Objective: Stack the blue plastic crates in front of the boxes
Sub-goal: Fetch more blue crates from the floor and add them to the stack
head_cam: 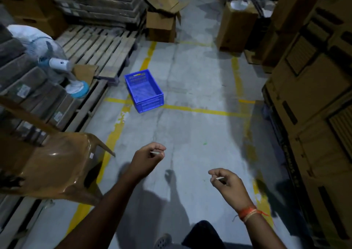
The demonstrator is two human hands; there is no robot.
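Observation:
One blue plastic crate (144, 90) stands upright and empty on the grey floor, beside the corner of a wooden pallet. It is well ahead of both hands. My left hand (148, 158) hangs in the air below the crate with its fingers loosely curled and nothing in it. My right hand (226, 182) is lower and to the right, fingers also loosely curled and empty, with an orange thread round the wrist. Neither hand touches anything.
A brown plastic chair (57, 165) lies tipped at the left. Wooden pallets (99, 47) with stacked packs and a table fan (57, 64) line the left side. Tall cardboard boxes (314, 106) wall the right. An open carton (162, 20) stands at the back. Yellow lines mark the floor.

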